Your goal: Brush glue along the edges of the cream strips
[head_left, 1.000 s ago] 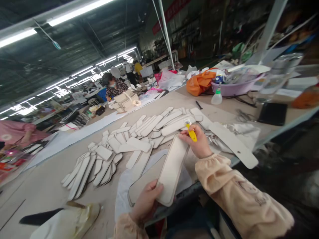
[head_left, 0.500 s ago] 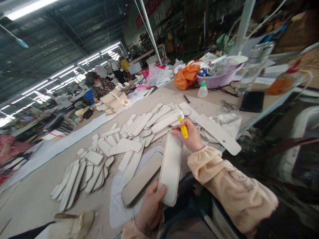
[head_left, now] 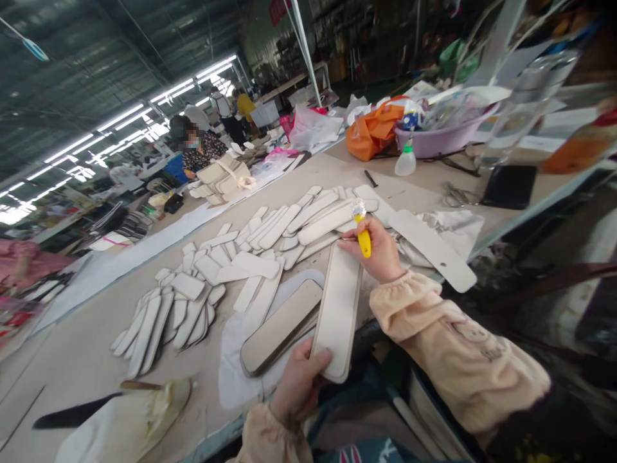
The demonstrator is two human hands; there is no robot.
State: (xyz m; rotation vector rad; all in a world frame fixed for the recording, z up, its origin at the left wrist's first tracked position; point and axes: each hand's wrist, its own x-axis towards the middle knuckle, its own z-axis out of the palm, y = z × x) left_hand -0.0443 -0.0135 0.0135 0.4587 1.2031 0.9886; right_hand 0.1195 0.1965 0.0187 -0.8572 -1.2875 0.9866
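At the near edge of the counter (head_left: 72, 360), beside a stack of similar pieces (head_left: 284, 325), slants a long pale panel (head_left: 337, 308); holding it steady at both ends seems best. The left grip (head_left: 299, 381) is closed on its lower end, thumb uppermost; the right grip (head_left: 380, 251) closes around a yellow-handled tool (head_left: 364, 242), fingertips at the panel's upper end.

No word, brand or number can be read for certain. At the top of the frame, left of centre, a red banner (head_left: 278, 11) shows lighter marks, too small and blurred to make out. At lower right, a beige sleeve (head_left: 429, 325) bears a line of script-like lettering (head_left: 488, 348) under a cartoon animal outline (head_left: 470, 331); the letters are illegible. Along the bottom edge, dark cloth (head_left: 370, 454) carries red and white marks, possibly letters, cut off by the frame.
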